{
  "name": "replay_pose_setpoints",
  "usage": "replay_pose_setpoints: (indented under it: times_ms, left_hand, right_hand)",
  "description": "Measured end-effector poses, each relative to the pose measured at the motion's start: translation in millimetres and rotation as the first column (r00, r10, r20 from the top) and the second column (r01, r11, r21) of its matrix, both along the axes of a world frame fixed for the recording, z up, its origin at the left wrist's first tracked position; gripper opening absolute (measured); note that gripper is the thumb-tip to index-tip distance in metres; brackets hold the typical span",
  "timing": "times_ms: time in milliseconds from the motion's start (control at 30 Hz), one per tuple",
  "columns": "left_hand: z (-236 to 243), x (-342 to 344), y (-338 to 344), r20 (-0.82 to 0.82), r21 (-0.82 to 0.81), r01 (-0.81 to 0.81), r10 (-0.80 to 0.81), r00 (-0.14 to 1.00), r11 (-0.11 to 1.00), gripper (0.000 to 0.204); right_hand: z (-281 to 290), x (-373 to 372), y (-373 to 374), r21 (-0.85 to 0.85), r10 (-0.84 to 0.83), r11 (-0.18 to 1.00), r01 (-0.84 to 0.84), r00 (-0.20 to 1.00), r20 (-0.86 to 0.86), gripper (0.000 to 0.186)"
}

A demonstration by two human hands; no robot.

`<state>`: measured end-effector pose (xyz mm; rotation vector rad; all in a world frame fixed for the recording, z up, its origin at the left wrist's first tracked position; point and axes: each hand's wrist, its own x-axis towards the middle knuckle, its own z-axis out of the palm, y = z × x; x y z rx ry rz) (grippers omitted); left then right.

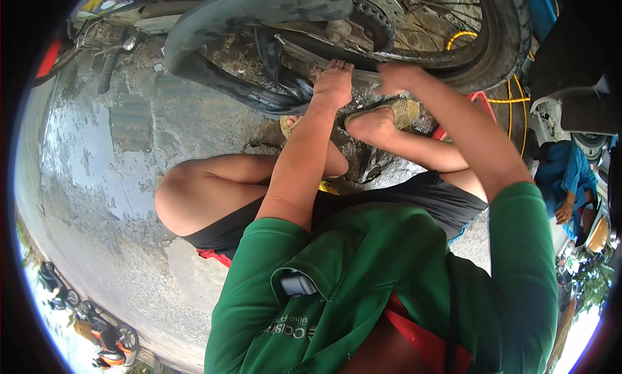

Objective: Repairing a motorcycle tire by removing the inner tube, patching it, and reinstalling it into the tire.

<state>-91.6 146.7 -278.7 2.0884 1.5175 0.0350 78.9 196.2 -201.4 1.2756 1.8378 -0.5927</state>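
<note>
A spoked motorcycle wheel (447,60) fills the top of the view, its black tyre (512,40) sitting along the rim at the right. A dusty, slack black inner tube (194,73) hangs out at the left in a long loop. My left hand (333,84) is closed over the tyre's near edge, at the middle of the wheel; its fingertips are partly hidden. Just right of it, my right hand (398,78) is against the tyre's lower edge. Motion smears its fingers, so their grip is unclear. A sprocket and chain (376,21) show behind the hands.
My sandalled feet (389,118) are right below the wheel. A red object (483,105) and a yellow hose (518,102) lie at the right. Farther right is a person in blue (570,180). Wet concrete floor (129,147) spreads left; parked motorbikes (107,335) stand at the lower left.
</note>
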Motion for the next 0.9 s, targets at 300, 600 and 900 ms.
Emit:
replay_pose_setpoints:
  times_ms: [300, 600, 900]
  left_hand:
    - [5.2, -9.6, -10.4, 0.045, 0.014, 0.015, -0.015, 0.999, 1.0, 0.061]
    - [3.8, -7.5, -10.7, 0.006, -0.007, -0.003, 0.003, 1.0, 1.0, 0.063]
    - [2.7, -6.1, -10.4, -0.007, -0.012, 0.02, -0.02, 1.0, 1.0, 0.065]
  right_hand:
    - [-17.1, 6.9, 10.5, -0.127, 0.098, 0.987, -0.099, 0.995, -0.016, 0.076]
    - [18.5, 12.8, 7.9, -0.18, 0.059, 0.982, -0.057, 0.998, 0.005, 0.072]
    - [-10.9, -1.1, 2.8, -0.039, 0.035, 0.999, -0.037, 0.998, -0.058, 0.065]
